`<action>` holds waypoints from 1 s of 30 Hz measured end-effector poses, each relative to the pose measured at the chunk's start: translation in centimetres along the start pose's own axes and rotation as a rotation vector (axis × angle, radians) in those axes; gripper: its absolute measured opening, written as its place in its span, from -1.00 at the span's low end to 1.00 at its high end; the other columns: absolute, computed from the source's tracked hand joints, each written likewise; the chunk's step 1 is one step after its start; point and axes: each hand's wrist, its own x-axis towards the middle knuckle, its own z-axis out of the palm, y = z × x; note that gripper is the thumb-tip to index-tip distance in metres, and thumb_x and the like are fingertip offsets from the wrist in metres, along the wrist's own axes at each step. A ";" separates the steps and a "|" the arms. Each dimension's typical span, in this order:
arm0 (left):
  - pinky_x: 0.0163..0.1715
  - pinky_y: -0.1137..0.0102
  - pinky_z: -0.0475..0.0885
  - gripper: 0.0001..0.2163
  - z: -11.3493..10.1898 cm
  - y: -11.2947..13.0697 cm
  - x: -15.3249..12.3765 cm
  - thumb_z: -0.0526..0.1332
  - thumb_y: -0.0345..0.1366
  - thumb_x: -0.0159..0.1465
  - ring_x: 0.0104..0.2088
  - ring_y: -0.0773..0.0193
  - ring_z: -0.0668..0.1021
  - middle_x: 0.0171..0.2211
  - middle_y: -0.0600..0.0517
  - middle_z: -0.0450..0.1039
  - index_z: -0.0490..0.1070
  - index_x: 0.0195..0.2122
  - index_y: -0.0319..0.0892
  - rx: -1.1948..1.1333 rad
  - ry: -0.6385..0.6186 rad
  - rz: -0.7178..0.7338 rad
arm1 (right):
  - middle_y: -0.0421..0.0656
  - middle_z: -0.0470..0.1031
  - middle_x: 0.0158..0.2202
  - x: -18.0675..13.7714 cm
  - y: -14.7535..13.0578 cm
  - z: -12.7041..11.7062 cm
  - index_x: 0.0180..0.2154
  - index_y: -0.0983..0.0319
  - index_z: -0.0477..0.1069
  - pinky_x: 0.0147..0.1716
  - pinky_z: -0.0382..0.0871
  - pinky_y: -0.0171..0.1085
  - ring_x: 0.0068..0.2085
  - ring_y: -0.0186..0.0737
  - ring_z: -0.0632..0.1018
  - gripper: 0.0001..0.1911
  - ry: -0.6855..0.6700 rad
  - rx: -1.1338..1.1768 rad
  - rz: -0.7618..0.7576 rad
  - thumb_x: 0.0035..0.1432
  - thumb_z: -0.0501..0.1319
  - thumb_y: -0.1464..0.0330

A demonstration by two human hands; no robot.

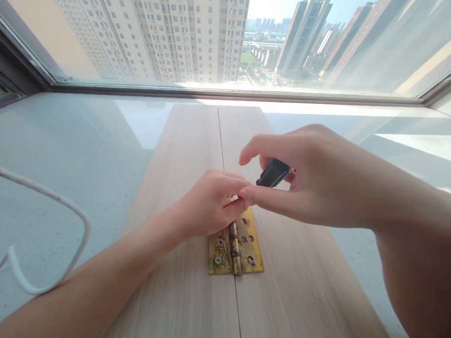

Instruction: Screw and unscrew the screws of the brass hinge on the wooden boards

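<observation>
A worn, brass-coloured hinge (258,251) lies over the seam between two wooden boards (189,152). Screw heads show in its left leaf and at the lower right hole; the other visible right-hand holes look bare. My left hand (212,203) is above the hinge's upper part, fingertips pinched together. Whatever they hold, if anything, is hidden. In the curled fingers of my right hand (315,178) is a small black object, perhaps a tool handle (273,173). That hand's index finger is raised, and its thumb tip meets my left fingertips.
Under the boards is a pale speckled sill (108,184). A white cable (70,202) loops at the left, close to my left forearm. A window frame (228,95) borders the far side, with tall buildings beyond the glass.
</observation>
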 end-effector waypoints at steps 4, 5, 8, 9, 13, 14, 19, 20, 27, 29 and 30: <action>-0.48 0.52 0.28 -0.84 0.1 -0.2 0.0 0.11 -0.46 0.20 -0.50 0.43 0.37 -0.54 0.09 0.38 0.39 -0.51 -0.25 -0.020 0.001 0.007 | -0.26 0.31 -0.63 0.0 0.1 0.2 -0.51 0.19 0.36 -0.53 0.00 -0.28 -0.58 -0.38 0.22 -0.76 -0.046 0.013 -0.017 0.10 0.12 0.20; -0.46 0.51 0.30 -0.86 0.1 -0.3 0.0 0.13 -0.44 0.20 -0.48 0.42 0.40 -0.51 0.07 0.42 0.41 -0.49 -0.25 -0.026 0.011 -0.001 | -0.27 0.29 -0.65 0.1 0.1 0.3 -0.55 0.19 0.33 -0.54 -0.01 -0.28 -0.58 -0.39 0.21 -0.72 -0.044 0.013 -0.015 0.11 0.11 0.20; -0.42 0.49 0.33 -0.90 0.3 -0.4 0.0 0.18 -0.40 0.19 -0.43 0.39 0.45 -0.45 0.04 0.47 0.45 -0.44 -0.26 -0.056 0.039 -0.039 | -0.28 0.25 -0.68 0.3 0.1 0.4 -0.59 0.20 0.30 -0.53 -0.02 -0.27 -0.59 -0.39 0.18 -0.68 -0.039 0.009 0.000 0.10 0.12 0.17; -0.42 0.49 0.34 -0.91 0.3 -0.4 0.0 0.18 -0.40 0.19 -0.43 0.38 0.45 -0.46 0.04 0.47 0.46 -0.43 -0.26 -0.071 0.039 -0.049 | -0.27 0.24 -0.69 0.4 0.0 0.4 -0.59 0.20 0.30 -0.53 -0.03 -0.27 -0.59 -0.39 0.18 -0.68 -0.039 0.007 0.004 0.10 0.12 0.16; -0.49 0.51 0.29 -0.85 0.3 -0.3 -0.1 0.14 -0.45 0.18 -0.49 0.41 0.40 -0.55 0.08 0.40 0.43 -0.51 -0.26 -0.073 0.033 -0.063 | -0.25 0.29 -0.65 0.1 -0.1 0.3 -0.50 0.19 0.36 -0.52 -0.02 -0.26 -0.57 -0.36 0.21 -0.78 -0.038 0.005 0.012 0.07 0.16 0.20; -0.49 0.52 0.28 -0.84 0.2 -0.4 -0.1 0.14 -0.46 0.17 -0.50 0.42 0.39 -0.56 0.09 0.39 0.43 -0.53 -0.26 -0.067 0.029 -0.064 | -0.25 0.30 -0.63 0.0 -0.1 0.2 -0.46 0.19 0.37 -0.52 -0.02 -0.26 -0.57 -0.36 0.22 -0.83 -0.042 0.005 0.010 0.05 0.17 0.23; -0.45 0.52 0.30 -0.83 0.2 -0.4 -0.1 0.13 -0.43 0.20 -0.47 0.41 0.39 -0.52 0.07 0.42 0.45 -0.50 -0.27 -0.097 0.005 -0.073 | -0.25 0.32 -0.60 -0.5 0.4 0.1 -0.42 0.18 0.37 -0.52 -0.01 -0.27 -0.56 -0.36 0.24 -0.88 -0.070 -0.003 -0.005 0.07 0.14 0.28; -0.45 0.51 0.30 -0.83 0.2 -0.4 -0.1 0.13 -0.42 0.20 -0.47 0.41 0.39 -0.52 0.07 0.42 0.45 -0.50 -0.27 -0.094 0.002 -0.076 | -0.25 0.32 -0.60 -0.4 0.4 0.1 -0.44 0.19 0.37 -0.53 -0.01 -0.27 -0.57 -0.37 0.24 -0.84 -0.070 -0.008 -0.003 0.09 0.13 0.24; -0.48 0.52 0.28 -0.90 0.4 -0.2 -0.1 0.17 -0.44 0.16 -0.49 0.43 0.39 -0.54 0.11 0.39 0.42 -0.49 -0.25 -0.051 0.064 -0.081 | -0.25 0.28 -0.64 0.0 0.5 0.2 -0.50 0.20 0.35 -0.54 0.03 -0.27 -0.59 -0.37 0.24 -0.69 -0.075 -0.003 0.044 0.10 0.14 0.12; -0.51 0.54 0.26 -0.85 0.4 -0.3 -0.1 0.16 -0.47 0.16 -0.51 0.45 0.37 -0.58 0.13 0.35 0.38 -0.55 -0.26 -0.047 0.077 -0.069 | -0.25 0.30 -0.63 0.1 0.4 0.3 -0.51 0.21 0.36 -0.53 0.06 -0.27 -0.57 -0.37 0.26 -0.69 -0.051 0.033 0.041 0.09 0.16 0.12; -0.53 0.54 0.25 -0.83 0.4 -0.3 0.0 0.15 -0.49 0.15 -0.54 0.46 0.36 -0.61 0.14 0.32 0.35 -0.58 -0.26 -0.039 0.084 -0.068 | -0.24 0.33 -0.60 0.2 0.4 0.3 -0.49 0.22 0.37 -0.52 0.09 -0.28 -0.54 -0.36 0.29 -0.69 -0.031 0.085 0.026 0.08 0.18 0.12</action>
